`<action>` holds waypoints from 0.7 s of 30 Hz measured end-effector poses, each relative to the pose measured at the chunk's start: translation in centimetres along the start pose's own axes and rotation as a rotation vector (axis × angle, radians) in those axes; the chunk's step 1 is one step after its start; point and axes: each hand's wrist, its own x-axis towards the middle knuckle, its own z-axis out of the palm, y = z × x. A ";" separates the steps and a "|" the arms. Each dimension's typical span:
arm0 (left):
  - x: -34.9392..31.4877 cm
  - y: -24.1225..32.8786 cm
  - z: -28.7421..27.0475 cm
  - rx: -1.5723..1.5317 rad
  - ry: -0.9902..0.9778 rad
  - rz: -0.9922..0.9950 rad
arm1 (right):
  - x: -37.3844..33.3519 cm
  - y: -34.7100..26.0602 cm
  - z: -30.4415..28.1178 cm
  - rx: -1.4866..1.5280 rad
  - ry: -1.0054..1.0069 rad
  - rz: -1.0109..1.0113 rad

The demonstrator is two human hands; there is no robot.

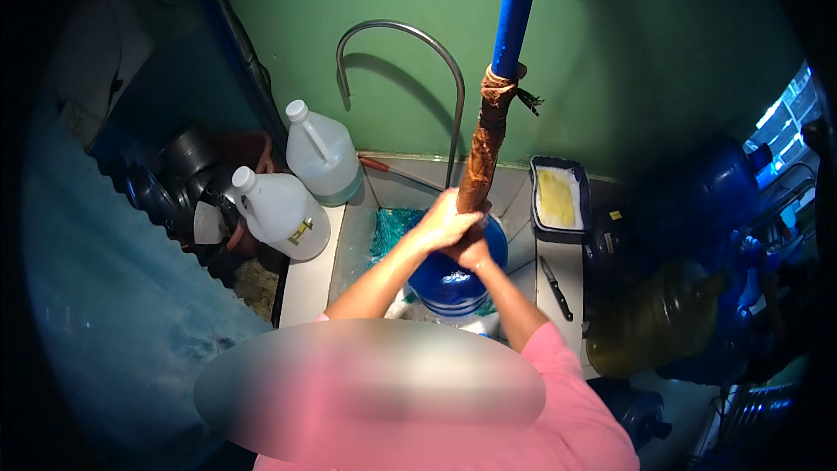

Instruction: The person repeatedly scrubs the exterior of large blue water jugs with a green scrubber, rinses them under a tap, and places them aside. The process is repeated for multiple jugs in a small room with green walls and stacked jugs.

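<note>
My two hands meet at the bottom of a pipe, above a blue plastic container standing in the tiled sink. The pipe is blue higher up, and its lower length is bound in a brown, worn wrapping. My left hand is closed at the wrapped end, its fingers curled across the front. Just below it, my right hand is closed and partly covered by the left. What lies between or under the fingers is hidden. Both forearms look wet.
Two white jugs stand on the left ledge, near dark cookware. A curved metal tube rises behind the sink. On the right ledge are a knife and a black tray with a yellow sponge-like block. Large bottles crowd the right.
</note>
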 end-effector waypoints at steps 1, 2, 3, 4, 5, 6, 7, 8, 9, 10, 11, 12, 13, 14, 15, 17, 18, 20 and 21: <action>0.6 0.9 -0.9 0.166 -0.023 -0.002 | 0.5 -1.1 -0.6 0.150 -0.056 -0.030; 0.5 2.0 -1.6 0.499 0.115 0.145 | 1.4 -2.3 -1.5 0.279 -0.045 -0.079; 1.0 3.2 -3.0 0.455 0.033 0.083 | 2.2 -3.9 -2.6 0.173 -0.112 -0.034; 1.0 4.6 -3.6 0.300 0.033 0.140 | 3.3 -6.0 -4.0 0.089 -0.122 -0.010; 1.2 6.1 -4.4 0.231 0.040 0.224 | 4.7 -8.1 -5.4 -0.030 -0.096 0.071; 1.4 7.7 -5.1 0.188 0.037 0.301 | 5.7 -10.3 -6.6 0.002 -0.025 -0.066; 1.5 9.2 -5.7 0.162 0.011 0.330 | 6.9 -12.4 -7.7 0.113 0.012 -0.382; 1.5 10.8 -6.4 -0.001 -0.095 0.211 | 7.5 -13.9 -8.3 0.318 0.018 -0.244; 1.2 12.1 -6.8 -0.173 -0.210 0.116 | 7.7 -15.1 -8.5 0.429 0.062 -0.216; 1.0 13.1 -7.1 -0.162 -0.197 0.163 | 7.5 -15.8 -8.6 0.399 0.104 -0.181; 0.5 13.8 -7.1 -0.178 -0.199 0.259 | 7.0 -16.1 -8.1 0.422 0.113 -0.262; 0.0 14.1 -7.1 -0.095 -0.165 0.352 | 6.2 -15.9 -7.6 0.124 0.205 -0.416; -0.7 14.1 -6.7 -0.002 -0.151 0.260 | 5.3 -15.4 -6.3 0.072 0.079 -0.340; -1.4 13.8 -6.4 0.071 -0.154 0.251 | 4.1 -14.6 -5.5 0.155 0.034 -0.253; -1.9 13.2 -6.0 0.173 -0.113 0.184 | 3.0 -13.8 -4.4 0.229 -0.040 -0.284; -2.9 11.3 -4.4 0.304 0.021 0.212 | 1.9 -12.1 -2.3 0.187 0.069 -0.003; -3.1 10.3 -3.8 0.252 0.070 0.261 | 1.0 -11.4 -1.5 -0.040 0.163 -0.103; -3.0 8.8 -2.9 0.139 0.102 0.262 | 0.6 -10.4 -0.1 -0.109 0.205 -0.190; -2.9 8.3 -2.8 0.076 0.074 0.205 | 0.4 -10.2 0.3 0.138 0.091 -0.209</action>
